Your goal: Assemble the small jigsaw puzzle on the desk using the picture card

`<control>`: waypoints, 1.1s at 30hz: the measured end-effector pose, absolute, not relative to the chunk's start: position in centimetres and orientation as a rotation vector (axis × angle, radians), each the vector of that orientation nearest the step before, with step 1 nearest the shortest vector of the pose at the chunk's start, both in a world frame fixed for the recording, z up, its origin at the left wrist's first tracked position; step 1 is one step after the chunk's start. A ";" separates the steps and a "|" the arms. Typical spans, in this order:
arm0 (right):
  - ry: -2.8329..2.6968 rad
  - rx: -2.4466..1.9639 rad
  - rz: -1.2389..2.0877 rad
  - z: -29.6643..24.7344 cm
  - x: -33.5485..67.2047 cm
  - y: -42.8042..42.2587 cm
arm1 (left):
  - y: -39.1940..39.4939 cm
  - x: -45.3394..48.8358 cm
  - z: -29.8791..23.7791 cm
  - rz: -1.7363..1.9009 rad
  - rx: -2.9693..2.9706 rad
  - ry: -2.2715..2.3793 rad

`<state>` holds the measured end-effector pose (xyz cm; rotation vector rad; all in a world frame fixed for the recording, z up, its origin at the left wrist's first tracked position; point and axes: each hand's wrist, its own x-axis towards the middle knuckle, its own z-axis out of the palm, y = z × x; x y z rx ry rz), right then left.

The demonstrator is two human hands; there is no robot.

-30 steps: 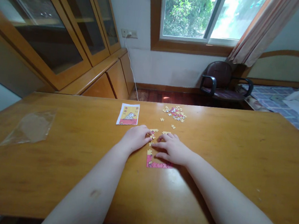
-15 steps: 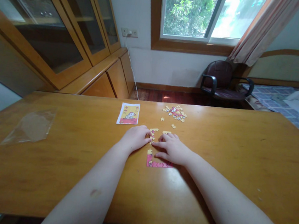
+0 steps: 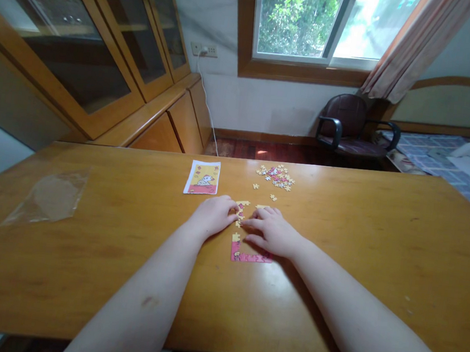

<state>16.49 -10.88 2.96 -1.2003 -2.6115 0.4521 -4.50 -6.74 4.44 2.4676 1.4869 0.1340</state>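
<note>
Both grips' closure unclear, left hand (image 3: 214,216) should steady the strip (image 3: 242,206) midway between worktop (image 3: 246,311) side edges, right hand (image 3: 274,232) pressing lightly.

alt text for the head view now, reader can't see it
A person's left hand and right hand are at the left side of a partly built puzzle border on a wooden table. Beyond lie a picture card and loose pieces.

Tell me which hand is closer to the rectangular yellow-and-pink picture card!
Left. The left hand is just on the near side of the picture card, slightly to its right; the right hand is farther off to the right.
</note>
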 end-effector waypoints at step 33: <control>-2.668 -1.184 0.426 2.8 16.2 -10.9 | -6.4 -4.2 3.2 0.097 2.447 1.469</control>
